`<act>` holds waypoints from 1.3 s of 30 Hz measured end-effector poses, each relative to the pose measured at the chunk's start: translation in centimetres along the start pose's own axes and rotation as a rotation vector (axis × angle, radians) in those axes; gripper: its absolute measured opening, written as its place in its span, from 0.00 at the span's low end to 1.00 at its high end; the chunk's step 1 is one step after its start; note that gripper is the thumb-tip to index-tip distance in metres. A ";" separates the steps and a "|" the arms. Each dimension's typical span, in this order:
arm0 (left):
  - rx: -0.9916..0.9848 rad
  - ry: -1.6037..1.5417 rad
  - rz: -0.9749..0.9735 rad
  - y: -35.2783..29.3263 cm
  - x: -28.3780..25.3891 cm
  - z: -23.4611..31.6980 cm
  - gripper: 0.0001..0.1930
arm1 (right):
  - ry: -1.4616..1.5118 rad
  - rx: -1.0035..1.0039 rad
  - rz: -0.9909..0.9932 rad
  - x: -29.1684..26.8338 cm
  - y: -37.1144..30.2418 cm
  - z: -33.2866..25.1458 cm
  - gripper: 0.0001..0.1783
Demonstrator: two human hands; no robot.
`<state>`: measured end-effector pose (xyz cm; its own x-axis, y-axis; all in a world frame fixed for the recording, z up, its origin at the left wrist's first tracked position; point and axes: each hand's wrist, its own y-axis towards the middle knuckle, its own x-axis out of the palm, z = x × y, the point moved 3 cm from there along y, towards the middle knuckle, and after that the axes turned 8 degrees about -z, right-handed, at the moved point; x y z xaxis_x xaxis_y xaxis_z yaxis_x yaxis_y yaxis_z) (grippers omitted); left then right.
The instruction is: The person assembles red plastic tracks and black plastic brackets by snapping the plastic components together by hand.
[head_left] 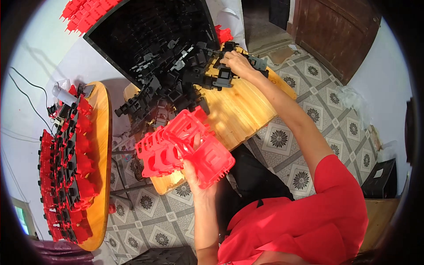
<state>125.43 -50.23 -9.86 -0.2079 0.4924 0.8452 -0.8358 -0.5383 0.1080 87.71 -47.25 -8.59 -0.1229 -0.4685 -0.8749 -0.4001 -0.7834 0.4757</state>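
Note:
In my left hand (197, 180) is a red molded plastic housing (215, 160) with an open, tray-like face. More red plastic frames (159, 152) with oblong openings extend leftward beside it; where one piece ends and another begins I cannot tell. My fingers are wrapped round the red plastic, with the thumb along its inner side. At the far right of the wooden table (240, 104), my right hand (239, 64) has its fingers curled down over a black plastic part (228, 47), their tips partly hidden. Loose black plastic parts (194, 77) lie heaped to the left of that hand.
A large black bin (154, 31) lies tipped toward the table, full of black parts. Red parts (88, 15) are stacked behind it. On the left, a second wooden table (102, 163) carries rows of red-and-black assemblies (70, 172). A brown door (338, 35) stands beyond the tiled floor (313, 115).

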 end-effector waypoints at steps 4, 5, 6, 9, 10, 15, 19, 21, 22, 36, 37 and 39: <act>0.123 0.043 0.028 0.8 0.3 0.2 0.45 | 0.072 -0.072 0.202 -3.4 -1.7 -2.3 0.11; 0.175 0.169 0.034 0.8 1.0 0.5 0.45 | 0.195 -0.086 0.278 -5.4 -2.7 -3.8 0.10; 0.228 0.296 0.039 0.8 1.5 1.0 0.46 | 0.363 -0.074 0.255 -7.9 -3.7 -6.3 0.11; 0.282 0.303 0.034 2.1 1.6 0.3 0.53 | 0.678 0.007 0.165 -14.8 -7.9 -12.1 0.11; 0.303 0.328 0.005 2.3 1.6 0.2 0.55 | 0.730 0.011 0.111 -16.0 -9.6 -13.8 0.10; 0.306 0.373 0.002 2.2 1.6 0.2 0.62 | 0.667 -0.043 0.097 -16.9 -13.3 -20.0 0.14; 0.315 0.388 -0.016 1.7 1.9 0.4 0.63 | 0.545 -0.074 0.179 -15.3 -13.5 -21.3 0.16; 0.331 0.397 -0.047 1.5 2.1 0.4 0.63 | 0.530 -0.080 0.182 -15.0 -13.6 -21.6 0.16; 0.335 0.397 -0.046 1.4 2.1 0.5 0.63 | 0.515 -0.076 0.175 -14.8 -13.7 -21.8 0.16; 0.224 0.475 0.082 0.7 2.6 1.4 0.51 | 1.077 -0.105 -0.173 -10.5 -13.2 -20.0 0.33; 0.224 0.445 0.152 0.3 2.7 1.5 0.52 | 1.271 0.015 -0.275 -9.4 -13.6 -20.6 0.31; 0.256 0.713 0.199 -0.7 1.7 2.7 0.52 | 1.439 0.067 -0.407 -8.4 -13.7 -22.1 0.28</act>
<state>127.05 -50.86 -7.04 -0.6903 0.6439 0.3299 -0.6234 -0.7608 0.1804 114.32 -41.62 -5.71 0.9640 -0.2508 -0.0880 -0.2312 -0.9546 0.1880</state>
